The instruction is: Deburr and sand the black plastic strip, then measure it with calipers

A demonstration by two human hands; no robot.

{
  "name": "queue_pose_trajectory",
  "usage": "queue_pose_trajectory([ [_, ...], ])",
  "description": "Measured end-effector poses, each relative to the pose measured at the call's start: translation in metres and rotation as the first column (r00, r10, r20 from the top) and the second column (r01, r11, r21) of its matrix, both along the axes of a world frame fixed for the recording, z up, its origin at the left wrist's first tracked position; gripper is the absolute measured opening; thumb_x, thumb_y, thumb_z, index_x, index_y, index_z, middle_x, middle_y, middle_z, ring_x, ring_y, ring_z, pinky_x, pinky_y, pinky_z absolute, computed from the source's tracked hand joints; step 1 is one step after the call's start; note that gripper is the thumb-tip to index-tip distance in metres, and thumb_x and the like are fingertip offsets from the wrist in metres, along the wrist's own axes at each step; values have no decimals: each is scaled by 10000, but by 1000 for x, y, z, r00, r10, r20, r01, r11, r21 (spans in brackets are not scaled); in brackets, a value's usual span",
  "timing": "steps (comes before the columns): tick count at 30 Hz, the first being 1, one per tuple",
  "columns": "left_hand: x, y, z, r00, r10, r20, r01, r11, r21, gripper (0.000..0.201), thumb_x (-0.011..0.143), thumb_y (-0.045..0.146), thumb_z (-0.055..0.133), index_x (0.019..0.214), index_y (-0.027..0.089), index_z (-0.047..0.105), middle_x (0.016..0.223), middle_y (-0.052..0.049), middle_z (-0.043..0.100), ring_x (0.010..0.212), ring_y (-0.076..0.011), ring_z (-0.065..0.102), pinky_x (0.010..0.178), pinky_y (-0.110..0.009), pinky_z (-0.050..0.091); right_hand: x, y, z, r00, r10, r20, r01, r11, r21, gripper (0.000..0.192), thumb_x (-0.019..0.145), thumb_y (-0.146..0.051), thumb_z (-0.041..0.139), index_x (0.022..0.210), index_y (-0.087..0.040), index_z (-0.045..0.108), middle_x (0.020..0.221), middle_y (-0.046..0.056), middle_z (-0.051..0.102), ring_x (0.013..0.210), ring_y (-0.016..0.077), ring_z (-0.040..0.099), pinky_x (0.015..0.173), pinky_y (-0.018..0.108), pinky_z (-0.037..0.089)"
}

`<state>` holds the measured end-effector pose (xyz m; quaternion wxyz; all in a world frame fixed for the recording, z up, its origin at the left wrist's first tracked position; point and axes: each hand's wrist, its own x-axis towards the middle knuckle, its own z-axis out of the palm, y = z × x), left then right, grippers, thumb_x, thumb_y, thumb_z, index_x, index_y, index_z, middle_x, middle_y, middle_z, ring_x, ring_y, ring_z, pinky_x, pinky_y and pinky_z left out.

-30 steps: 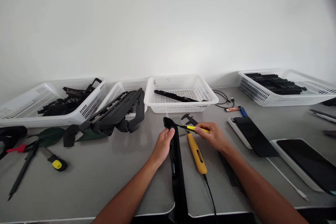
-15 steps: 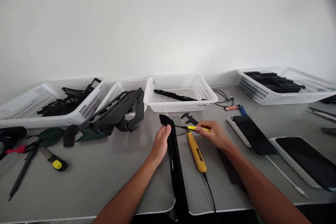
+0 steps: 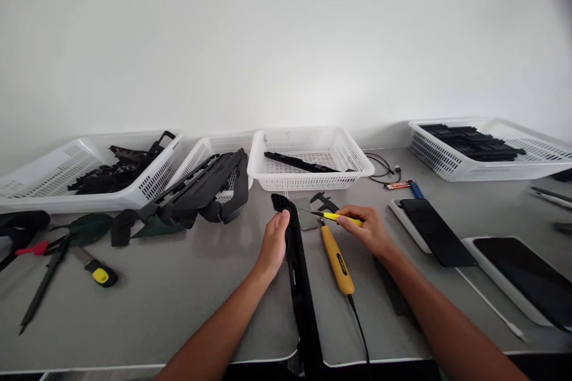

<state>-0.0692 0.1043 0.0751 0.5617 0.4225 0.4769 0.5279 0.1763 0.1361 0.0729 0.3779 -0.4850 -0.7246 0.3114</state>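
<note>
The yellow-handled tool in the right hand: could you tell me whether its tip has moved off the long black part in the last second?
Yes. The small yellow tool in the right hand has drawn back rightward; its tip now sits off the long black part, over the small grey plate.

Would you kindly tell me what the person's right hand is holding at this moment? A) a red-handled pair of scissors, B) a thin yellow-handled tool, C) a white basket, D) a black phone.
B: the right hand pinches a thin yellow-handled tool, its tip pointing toward the top end of the long black part that the left hand steadies on the table.
</note>
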Motion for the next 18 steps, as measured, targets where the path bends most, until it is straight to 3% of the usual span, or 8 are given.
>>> queue_pose_trajectory([
  [4,-1,0,3,1000,-30,6,30,999,16,629,882,791,650,1020,197,804,994,-71,779,987,-270,685,984,-370,498,-4,-1,1,997,52,49,-51,998,-36,470,953,-606,625,832,-178,778,658,11,631,612,142,496,588,282,335],
  [12,6,-8,0,977,-215,10,215,974,-65,580,862,708,715,1117,192,787,737,-7,657,808,-233,636,792,-327,490,-2,3,-1,979,-203,9,203,979,4,554,964,-677,607,925,-163,808,785,59,742,696,191,607,642,309,427],
  [14,7,-8,0,984,-179,-18,178,983,-45,547,867,676,718,1119,194,784,787,-18,684,856,-239,645,816,-325,489,-2,3,0,981,-193,-5,193,981,0,544,960,-671,617,935,-164,811,786,58,740,696,187,602,636,305,422],
  [18,5,-5,3,995,-29,-98,33,999,34,463,904,623,670,1041,197,792,976,-58,754,1034,-270,650,919,-329,483,-5,0,2,1000,-24,-20,24,999,-22,494,940,-645,650,853,-180,791,696,26,673,641,159,551,605,288,382],
])
